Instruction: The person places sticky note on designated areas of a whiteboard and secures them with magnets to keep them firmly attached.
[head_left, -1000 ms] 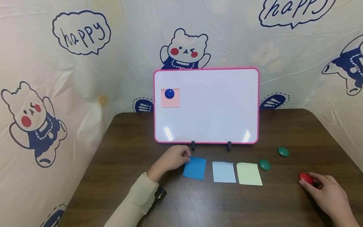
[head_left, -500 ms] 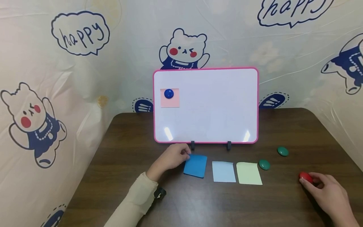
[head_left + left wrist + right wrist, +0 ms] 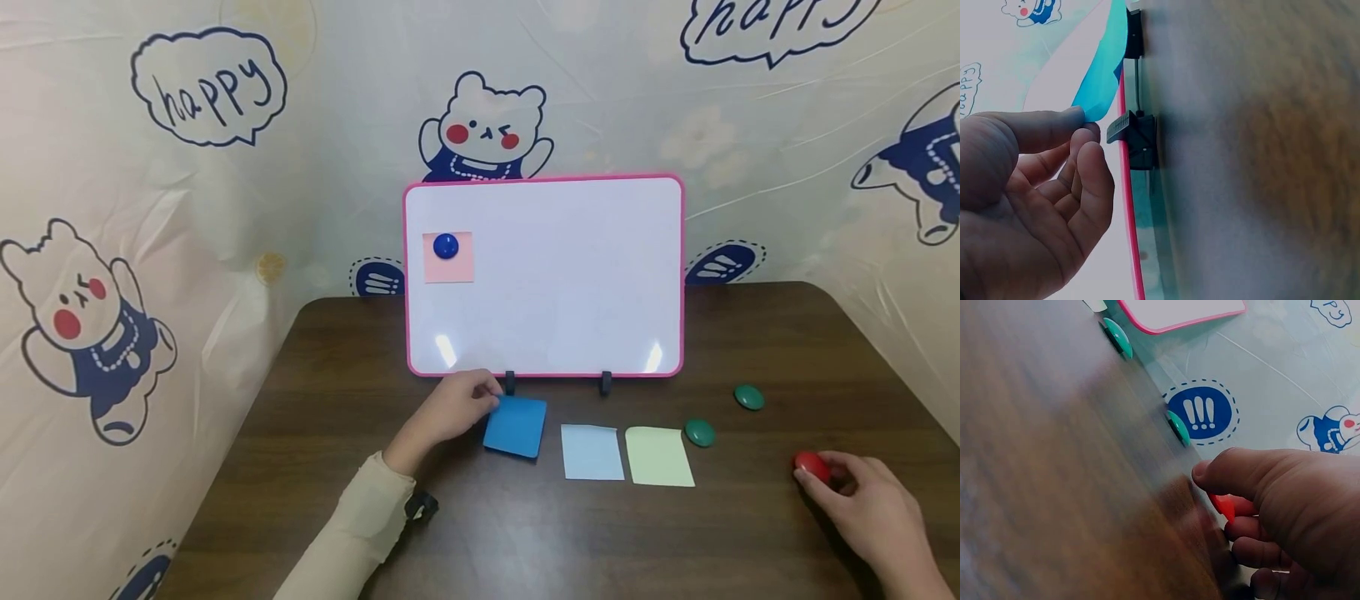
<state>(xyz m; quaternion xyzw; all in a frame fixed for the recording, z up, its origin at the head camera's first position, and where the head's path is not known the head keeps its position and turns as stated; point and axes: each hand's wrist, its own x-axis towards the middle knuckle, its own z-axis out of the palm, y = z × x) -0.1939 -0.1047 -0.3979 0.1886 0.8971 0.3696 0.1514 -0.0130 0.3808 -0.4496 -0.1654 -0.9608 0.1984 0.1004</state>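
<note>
Between thumb and finger my left hand (image 3: 459,406) pinches the upper left corner of a blue sticky note (image 3: 516,427). In the left wrist view the note (image 3: 1099,81) is lifted and curves away from the fingertips, near a black stand clip (image 3: 1132,140). At the right, my right hand (image 3: 870,508) grips a round red magnet (image 3: 812,467) by its edges. The right wrist view shows only part of that magnet (image 3: 1224,507), the thumb covering the rest. A light blue note (image 3: 592,452) and a pale green note (image 3: 660,457) lie right of the blue one.
A pink-framed whiteboard (image 3: 577,283) stands on black feet at the table's back. A dark blue magnet (image 3: 446,246) holds a pink note (image 3: 459,268) at its upper left. Two green magnets, one nearer (image 3: 700,432) and one farther (image 3: 748,397), lie on the brown table (image 3: 525,542).
My left hand has moved slightly up and toward the whiteboard, raising the blue sticky note with it. The right hand stays nearly in place with the red magnet.
</note>
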